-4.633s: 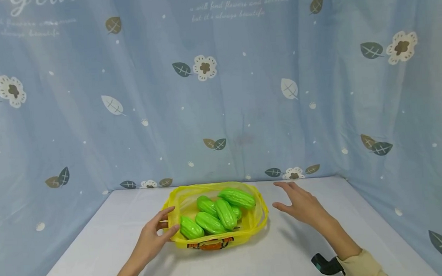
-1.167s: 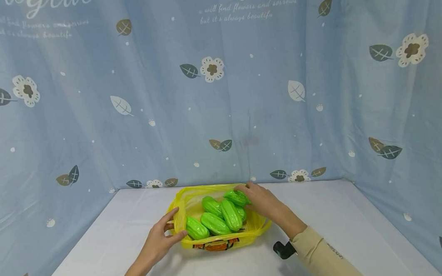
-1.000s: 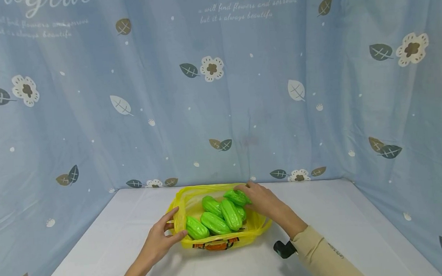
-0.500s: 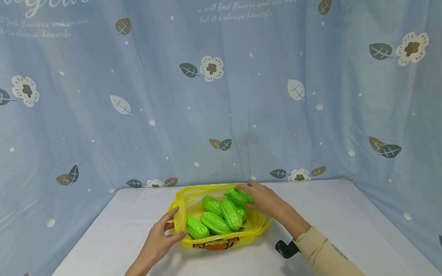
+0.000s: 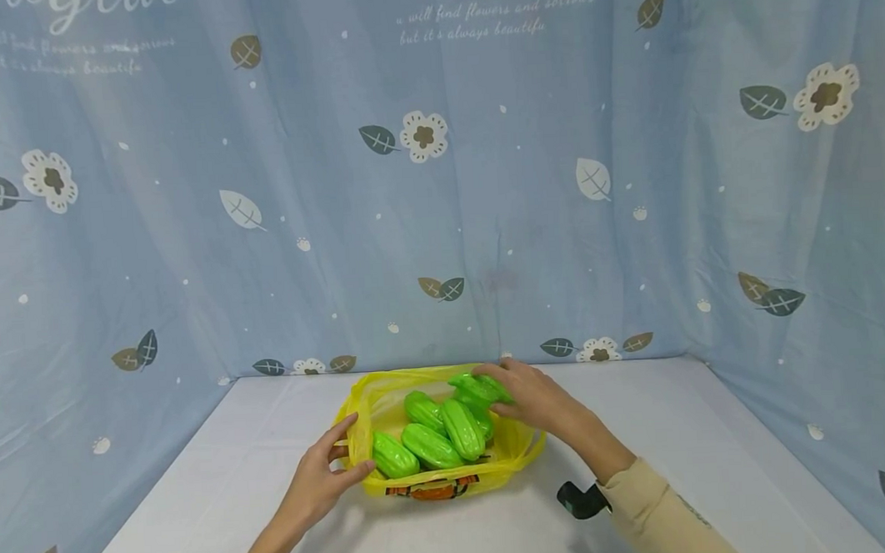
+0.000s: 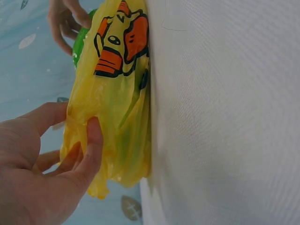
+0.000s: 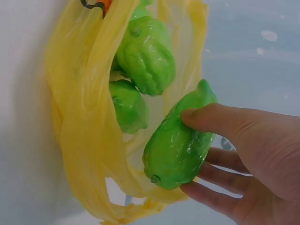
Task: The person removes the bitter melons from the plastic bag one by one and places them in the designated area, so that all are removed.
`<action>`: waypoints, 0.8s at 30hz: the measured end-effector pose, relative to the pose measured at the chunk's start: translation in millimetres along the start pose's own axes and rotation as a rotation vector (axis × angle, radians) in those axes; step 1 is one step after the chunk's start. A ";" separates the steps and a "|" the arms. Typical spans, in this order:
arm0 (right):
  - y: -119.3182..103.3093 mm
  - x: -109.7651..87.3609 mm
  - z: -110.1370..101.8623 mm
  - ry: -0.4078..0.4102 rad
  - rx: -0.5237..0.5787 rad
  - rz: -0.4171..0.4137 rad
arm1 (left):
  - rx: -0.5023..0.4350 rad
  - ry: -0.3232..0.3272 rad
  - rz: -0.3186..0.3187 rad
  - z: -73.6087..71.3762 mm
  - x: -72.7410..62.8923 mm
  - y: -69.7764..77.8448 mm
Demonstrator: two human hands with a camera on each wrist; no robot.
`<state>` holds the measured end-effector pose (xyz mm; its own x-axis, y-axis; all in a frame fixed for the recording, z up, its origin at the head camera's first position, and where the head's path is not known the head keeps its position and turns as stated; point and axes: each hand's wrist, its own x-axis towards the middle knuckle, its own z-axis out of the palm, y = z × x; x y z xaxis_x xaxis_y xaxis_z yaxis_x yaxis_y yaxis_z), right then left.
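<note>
A yellow plastic bag [image 5: 491,479] with an orange and black print lies open-mouthed on the table. Several shiny green bitter melons [image 5: 430,447] rest inside it. My left hand [image 5: 319,477] holds the bag's left side, the thumb in front and other fingers behind, as the left wrist view shows. With my right hand [image 5: 535,397] I grip one bitter melon [image 7: 173,145] at the bag's back right, thumb on top and fingers underneath. In the right wrist view this melon stands apart from two others in the bag, right at its mouth.
The white-covered table [image 5: 670,465] reaches back to a blue curtain [image 5: 515,222] printed with leaves and flowers, which also closes both sides. A black device [image 5: 580,501] sits at my right wrist, just over the table, below a beige sleeve [image 5: 653,508].
My right hand has come from the right to the bag and taken hold of a bitter melon. In the last second it has raised it slightly, up and right. My left hand stays put.
</note>
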<state>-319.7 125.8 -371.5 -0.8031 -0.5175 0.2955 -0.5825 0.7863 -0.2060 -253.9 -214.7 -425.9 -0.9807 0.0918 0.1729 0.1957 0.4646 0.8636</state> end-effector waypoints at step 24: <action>20.5 -29.6 -32.4 0.060 0.069 0.031 | -0.010 0.001 -0.003 0.1 -1.3 1.2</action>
<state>-303.7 168.3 -354.2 -0.8130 -0.4707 0.3427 -0.5664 0.7755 -0.2787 -252.4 -214.2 -425.2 -0.9812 0.0896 0.1707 0.1928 0.4562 0.8688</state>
